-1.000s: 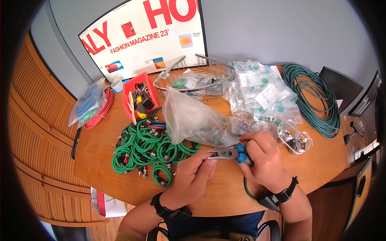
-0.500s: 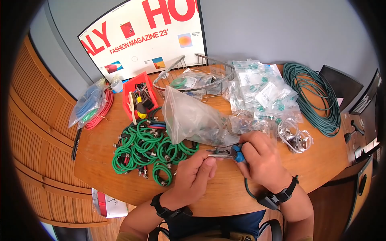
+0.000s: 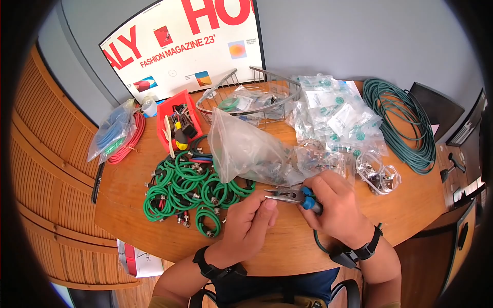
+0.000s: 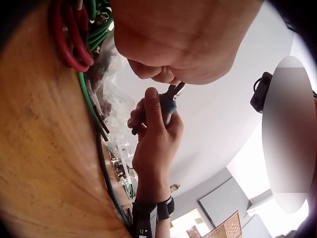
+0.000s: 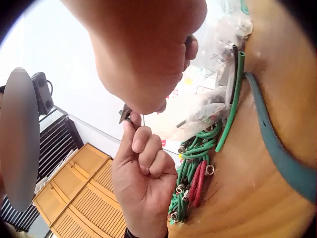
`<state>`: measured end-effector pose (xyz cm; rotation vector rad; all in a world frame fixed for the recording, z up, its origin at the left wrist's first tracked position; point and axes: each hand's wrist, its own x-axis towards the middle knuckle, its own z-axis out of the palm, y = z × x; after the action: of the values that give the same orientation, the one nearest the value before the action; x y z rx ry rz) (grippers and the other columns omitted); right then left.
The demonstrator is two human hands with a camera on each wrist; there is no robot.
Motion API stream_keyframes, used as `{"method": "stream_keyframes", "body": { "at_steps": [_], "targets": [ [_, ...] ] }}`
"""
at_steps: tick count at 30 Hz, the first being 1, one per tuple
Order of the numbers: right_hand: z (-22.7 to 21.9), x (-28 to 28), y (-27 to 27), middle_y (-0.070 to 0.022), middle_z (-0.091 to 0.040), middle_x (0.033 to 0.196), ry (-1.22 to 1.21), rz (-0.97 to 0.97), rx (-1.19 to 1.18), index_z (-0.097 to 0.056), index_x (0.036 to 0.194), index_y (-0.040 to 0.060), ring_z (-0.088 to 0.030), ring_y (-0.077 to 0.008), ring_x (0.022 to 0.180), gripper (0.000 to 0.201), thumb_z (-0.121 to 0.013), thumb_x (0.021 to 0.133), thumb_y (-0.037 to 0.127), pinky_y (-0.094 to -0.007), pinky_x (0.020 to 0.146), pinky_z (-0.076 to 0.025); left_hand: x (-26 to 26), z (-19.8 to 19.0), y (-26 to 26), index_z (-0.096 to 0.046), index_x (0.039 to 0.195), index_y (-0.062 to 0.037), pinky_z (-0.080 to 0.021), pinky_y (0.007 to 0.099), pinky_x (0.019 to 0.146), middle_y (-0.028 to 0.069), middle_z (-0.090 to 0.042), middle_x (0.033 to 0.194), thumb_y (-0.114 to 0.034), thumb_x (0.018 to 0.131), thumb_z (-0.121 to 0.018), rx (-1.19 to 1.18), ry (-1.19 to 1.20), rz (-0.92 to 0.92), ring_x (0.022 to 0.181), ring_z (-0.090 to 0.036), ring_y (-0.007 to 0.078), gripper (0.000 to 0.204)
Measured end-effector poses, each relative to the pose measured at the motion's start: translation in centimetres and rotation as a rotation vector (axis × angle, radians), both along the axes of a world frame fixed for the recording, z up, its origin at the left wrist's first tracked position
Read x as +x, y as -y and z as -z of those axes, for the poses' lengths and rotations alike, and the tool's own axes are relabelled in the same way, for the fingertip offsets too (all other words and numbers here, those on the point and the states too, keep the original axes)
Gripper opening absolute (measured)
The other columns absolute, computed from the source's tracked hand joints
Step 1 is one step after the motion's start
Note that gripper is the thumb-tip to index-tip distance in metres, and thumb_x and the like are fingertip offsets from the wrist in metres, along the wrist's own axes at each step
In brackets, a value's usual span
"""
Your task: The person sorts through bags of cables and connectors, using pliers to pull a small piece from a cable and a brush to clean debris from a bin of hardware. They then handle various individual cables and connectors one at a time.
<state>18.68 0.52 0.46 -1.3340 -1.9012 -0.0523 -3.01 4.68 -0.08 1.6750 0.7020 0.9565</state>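
Note:
Pliers with blue handles (image 3: 307,199) are gripped in my right hand (image 3: 336,208), their metal jaws facing left. The left hand (image 3: 245,228) pinches a small dark part between thumb and forefinger right at the jaw tips; fingers mostly cover it. In the left wrist view, the right hand (image 4: 156,141) wraps round the pliers (image 4: 169,103), with its thumb along them. The right wrist view has the left hand (image 5: 143,186) palm up, its other fingers curled, below the plier tips (image 5: 125,114).
Coiled green cables (image 3: 179,190) lie left of the hands. Behind them are a clear bag (image 3: 241,149), a red bin (image 3: 192,110), a wire basket (image 3: 277,107) and flat plastic bags (image 3: 334,115). Small clear containers (image 3: 377,174) and a large green coil (image 3: 423,138) are at right.
The pliers' handles came closer together in the earlier view, then more of them shows again now. The right hand has shifted slightly; the left hand holds nearly the same place.

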Motion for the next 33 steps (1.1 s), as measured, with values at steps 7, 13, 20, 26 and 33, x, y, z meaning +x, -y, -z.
{"method": "stream_keyframes", "body": {
  "at_steps": [7, 13, 20, 26, 33],
  "targets": [
    [0.2, -0.2, 0.6, -0.0103, -0.058, 0.079, 0.026, 0.054, -0.035, -0.063, 0.095, 0.0052, -0.065, -0.0342, 0.072, 0.030, -0.082, 0.072, 0.009, -0.0433, 0.062, -0.053, 0.3, 0.4, 0.2, -0.057, 0.117, -0.0002, -0.036, 0.0212, 0.057, 0.0001, -0.057, 0.077, -0.018, 0.114, -0.050, -0.024, 0.083, 0.007, 0.062, -0.045, 0.0041, 0.019],
    [0.4, -0.6, 0.4, -0.0119, -0.061, 0.081, -0.179, 0.088, -0.107, -0.058, 0.093, 0.0036, -0.064, -0.0359, 0.071, 0.033, -0.083, 0.071, 0.008, -0.0430, 0.063, -0.055, 0.1, 1.0, -0.4, -0.054, 0.123, -0.0016, -0.035, 0.0218, 0.054, -0.0004, -0.055, 0.078, -0.014, 0.113, -0.053, -0.088, 0.142, 0.024, 0.061, -0.043, 0.0036, 0.016],
    [0.6, 0.6, 0.0, -0.0150, -0.065, 0.100, 0.004, -0.012, -0.024, -0.061, 0.096, 0.0013, -0.065, -0.0373, 0.087, 0.037, -0.084, 0.068, 0.007, -0.0444, 0.076, -0.055, 0.2, 1.7, -0.4, -0.052, 0.113, -0.0032, -0.035, 0.0224, 0.053, -0.0012, -0.052, 0.075, -0.014, 0.113, -0.054, -0.043, 0.109, -0.014, 0.060, -0.041, 0.0036, 0.011],
    [0.2, 0.5, 0.0, -0.0152, -0.065, 0.113, 0.024, -0.021, -0.062, -0.062, 0.097, 0.0016, -0.064, -0.0377, 0.100, 0.037, -0.085, 0.068, 0.007, -0.0453, 0.087, -0.052, 0.4, 1.7, -0.4, -0.051, 0.113, -0.0037, -0.035, 0.0231, 0.053, -0.0010, -0.051, 0.075, -0.014, 0.114, -0.052, -0.049, 0.146, -0.032, 0.060, -0.040, 0.0039, 0.010],
    [0.2, 0.5, -0.3, -0.0173, -0.065, 0.118, 0.088, -0.057, -0.006, -0.061, 0.097, 0.0001, -0.064, -0.0368, 0.104, 0.036, -0.084, 0.070, 0.007, -0.0459, 0.091, -0.052, 0.3, 1.9, -0.4, -0.050, 0.111, -0.0038, -0.034, 0.0231, 0.054, -0.0013, -0.050, 0.075, -0.014, 0.114, -0.050, -0.021, 0.157, -0.061, 0.060, -0.039, 0.0037, 0.011]
  ]
}}
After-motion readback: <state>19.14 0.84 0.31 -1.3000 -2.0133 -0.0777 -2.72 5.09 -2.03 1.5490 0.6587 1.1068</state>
